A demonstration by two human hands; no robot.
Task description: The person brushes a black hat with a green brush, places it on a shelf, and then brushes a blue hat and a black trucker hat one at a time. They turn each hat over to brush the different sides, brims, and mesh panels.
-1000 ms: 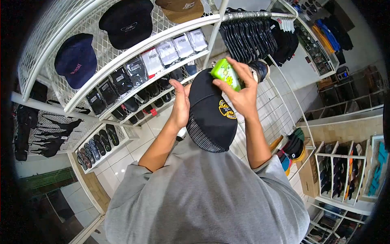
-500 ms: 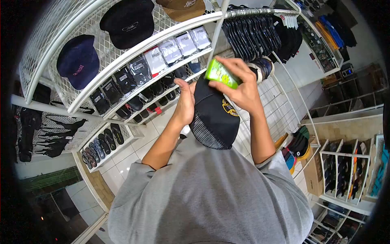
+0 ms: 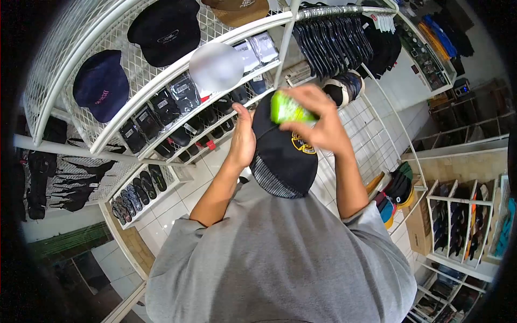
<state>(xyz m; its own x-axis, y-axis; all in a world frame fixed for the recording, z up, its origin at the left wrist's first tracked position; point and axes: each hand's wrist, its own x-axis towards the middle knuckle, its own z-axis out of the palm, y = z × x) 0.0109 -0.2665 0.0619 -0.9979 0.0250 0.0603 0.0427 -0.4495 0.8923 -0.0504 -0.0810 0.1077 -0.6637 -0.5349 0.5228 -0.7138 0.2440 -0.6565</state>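
Note:
A black cap (image 3: 283,161) with a yellow emblem and a grey striped mesh-like panel is held in front of my chest. My left hand (image 3: 244,137) grips its left side, thumb pointing up, with the other fingers hidden behind or inside the cap. Between thumb and fingers, my right hand (image 3: 321,116) is closed on a bright green block-like item (image 3: 291,109) with pale printing. That green item rests on or just over the upper part of the cap; motion blur hides whether they touch.
Ahead, a white curved mesh rack (image 3: 188,59) carries caps and packaged goods. Black hangers (image 3: 331,46) hang at the upper right, above sneakers (image 3: 344,89). Sandals (image 3: 140,188) line a low shelf at left. Colourful caps (image 3: 398,188) sit at right.
My right hand and the green item have shifted slightly downward over the cap and blurred with motion. My left hand keeps its hold on the cap.

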